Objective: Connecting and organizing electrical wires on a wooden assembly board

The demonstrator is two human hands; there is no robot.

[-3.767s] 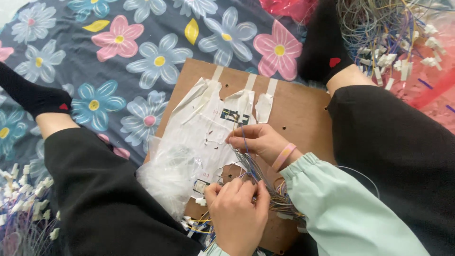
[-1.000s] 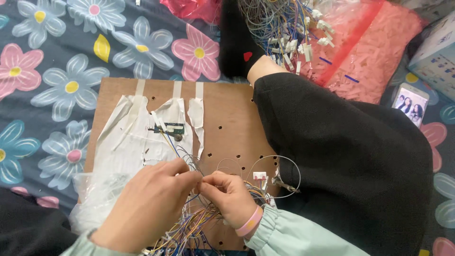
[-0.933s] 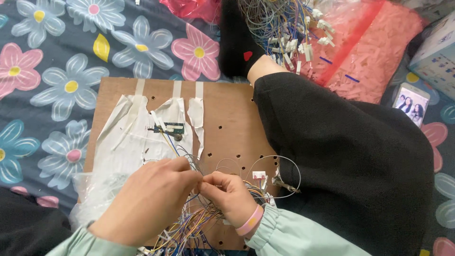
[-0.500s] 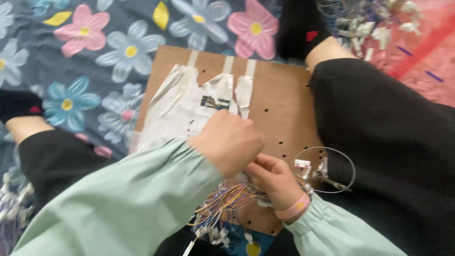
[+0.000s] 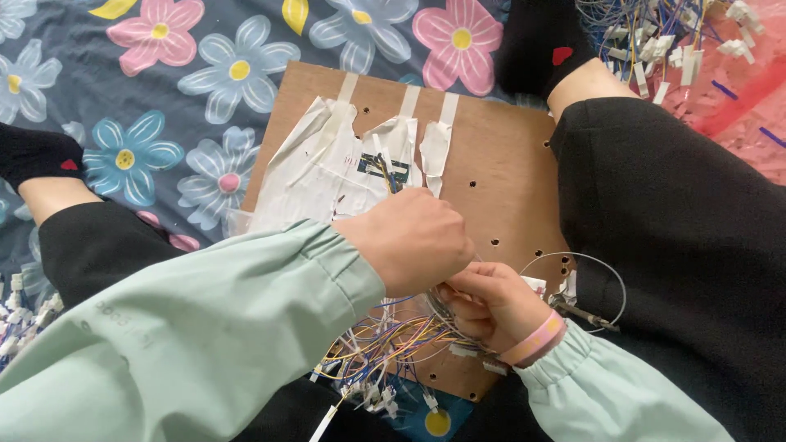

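Your left hand (image 5: pixel 413 237) has crossed over your right hand (image 5: pixel 491 303); both now pinch the wire bundle (image 5: pixel 393 340) at the board's (image 5: pixel 499 176) six o'clock edge.

It looked like a home: a flowered bedspread (image 5: pixel 205 74) lay under the brown pegboard (image 5: pixel 499 164), with loose wire bundles (image 5: pixel 655 33) beyond the pegboard's far corner.
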